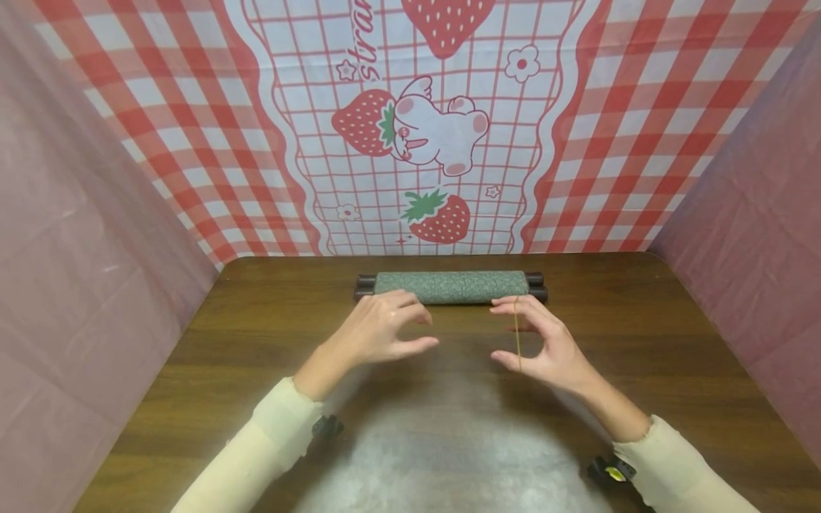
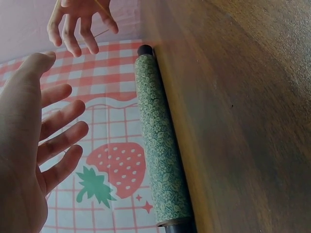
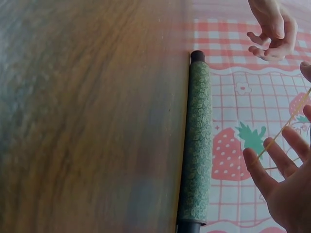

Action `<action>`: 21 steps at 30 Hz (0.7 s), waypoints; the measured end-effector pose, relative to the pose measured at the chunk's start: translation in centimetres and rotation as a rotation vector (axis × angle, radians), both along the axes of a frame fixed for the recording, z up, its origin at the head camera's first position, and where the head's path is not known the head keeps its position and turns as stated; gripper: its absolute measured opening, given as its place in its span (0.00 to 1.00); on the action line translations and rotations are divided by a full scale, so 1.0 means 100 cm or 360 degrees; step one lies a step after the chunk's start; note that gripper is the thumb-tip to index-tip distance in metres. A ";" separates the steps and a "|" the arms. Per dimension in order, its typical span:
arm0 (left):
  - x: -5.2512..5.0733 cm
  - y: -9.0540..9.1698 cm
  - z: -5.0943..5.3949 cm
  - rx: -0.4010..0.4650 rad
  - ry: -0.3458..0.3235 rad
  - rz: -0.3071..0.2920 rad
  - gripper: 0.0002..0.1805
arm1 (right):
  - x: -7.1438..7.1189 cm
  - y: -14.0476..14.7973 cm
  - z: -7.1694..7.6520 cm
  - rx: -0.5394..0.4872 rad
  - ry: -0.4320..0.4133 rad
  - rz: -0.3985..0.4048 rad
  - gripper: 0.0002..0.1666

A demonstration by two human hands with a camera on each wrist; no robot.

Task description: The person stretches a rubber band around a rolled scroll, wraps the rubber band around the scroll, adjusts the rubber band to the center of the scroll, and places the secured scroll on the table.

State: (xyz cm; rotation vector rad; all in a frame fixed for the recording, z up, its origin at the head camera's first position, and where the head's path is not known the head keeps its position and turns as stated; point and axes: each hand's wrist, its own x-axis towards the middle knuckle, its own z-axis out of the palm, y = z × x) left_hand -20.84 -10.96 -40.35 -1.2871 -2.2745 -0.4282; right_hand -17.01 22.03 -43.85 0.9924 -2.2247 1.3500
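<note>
Scroll (image 1: 452,286): rolled up, 12 o'clock on the desk (image 1: 212,356); not yet banded.
Left hand (image 1: 385,328): grip wide, empty.
Right hand (image 1: 548,349): grip wide, band (image 1: 517,335) stretched across it.

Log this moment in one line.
left hand: empty; right hand: spread, rubber band stretched across it; green patterned scroll: rolled, lying on wooden table
</note>
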 end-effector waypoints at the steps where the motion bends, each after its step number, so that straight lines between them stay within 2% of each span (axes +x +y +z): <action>1: 0.000 0.000 0.000 0.0001 -0.0001 0.0000 0.17 | 0.000 0.000 0.000 0.0012 -0.0004 -0.0011 0.42; 6: 0.001 -0.001 0.001 -0.0014 -0.0015 0.0008 0.17 | 0.002 0.003 0.002 0.0059 -0.0006 -0.0062 0.42; 15: 0.003 -0.003 0.004 -0.0051 -0.0103 0.0039 0.16 | 0.003 0.007 0.004 0.0104 0.0101 -0.0133 0.43; 21: 0.003 -0.004 0.003 -0.0029 -0.0153 0.0051 0.16 | 0.004 0.010 0.005 0.0094 0.0164 -0.0149 0.44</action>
